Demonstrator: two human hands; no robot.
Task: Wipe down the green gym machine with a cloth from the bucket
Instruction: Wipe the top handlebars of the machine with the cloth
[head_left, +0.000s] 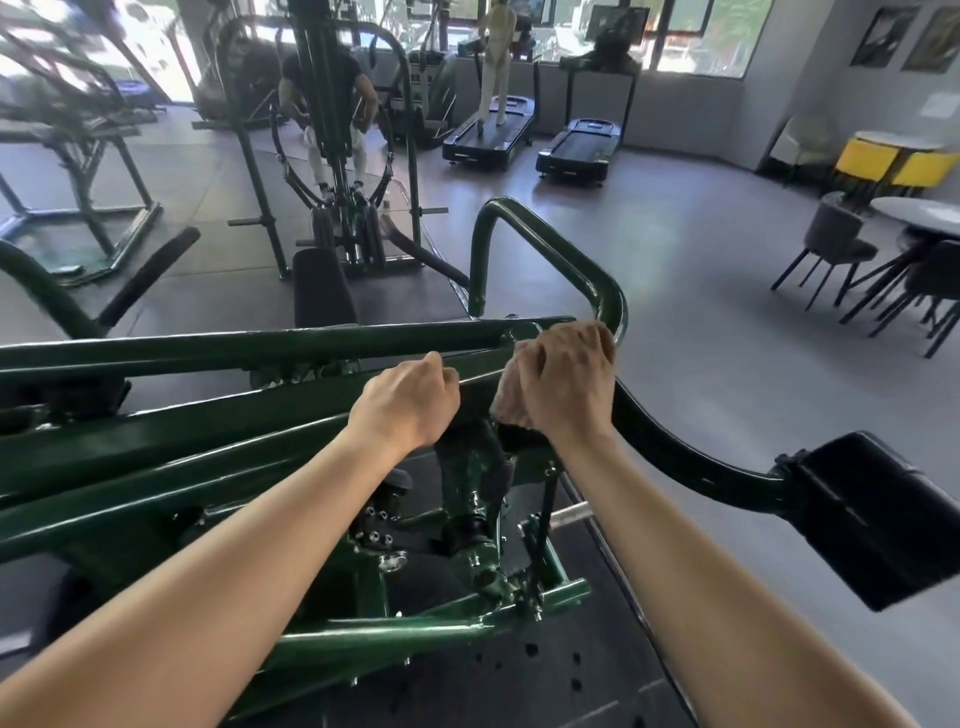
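Note:
The green gym machine (218, 441) fills the lower left, its dark green bars running across in front of me. My right hand (563, 382) grips a small beige cloth (503, 397) and presses it against the joint where the bent green tube (582, 270) meets the top bar. Only a fold of the cloth shows under the hand. My left hand (410, 402) sits just to the left, its fingers curled over the edge of a green bar. No bucket is in view.
A black pad (872, 519) sticks out on the machine's arm at the right. Grey floor lies beyond it, with dark chairs and a round table (919, 213) far right. Two treadmills (491, 135) stand at the back, and people use equipment there.

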